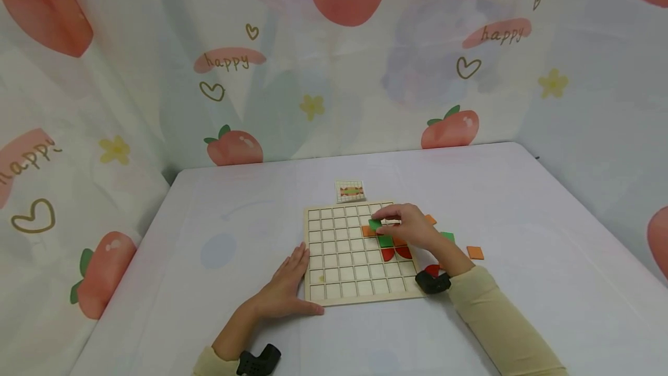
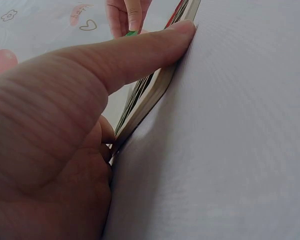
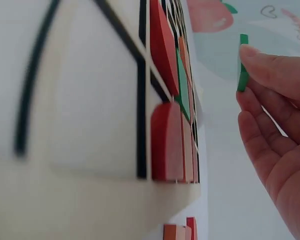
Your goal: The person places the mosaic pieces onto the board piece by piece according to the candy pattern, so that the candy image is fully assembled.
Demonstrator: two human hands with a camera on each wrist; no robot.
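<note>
Between thumb and fingers my right hand (image 1: 409, 228) pinches a small green square tile (image 3: 243, 70), held over the upper right part of a wooden grid board (image 1: 339, 260). Below that hand an orange tile (image 1: 368, 231), a second green tile (image 1: 385, 241) and two rounded red pieces (image 1: 403, 252) lie in the grid; more orange is partly covered by the hand. At the board's lower left corner rests my left hand (image 1: 284, 289), its fingers extended along the left edge and its thumb (image 2: 140, 57) straight against the front edge.
Behind the board lies a small pattern card (image 1: 351, 191). Loose pieces are scattered to the right: an orange tile (image 1: 475, 252), a green one (image 1: 447, 237), another orange one (image 1: 430, 219) and a red piece (image 1: 432, 270) by the right wrist. A printed curtain (image 1: 355, 74) hangs behind the white table.
</note>
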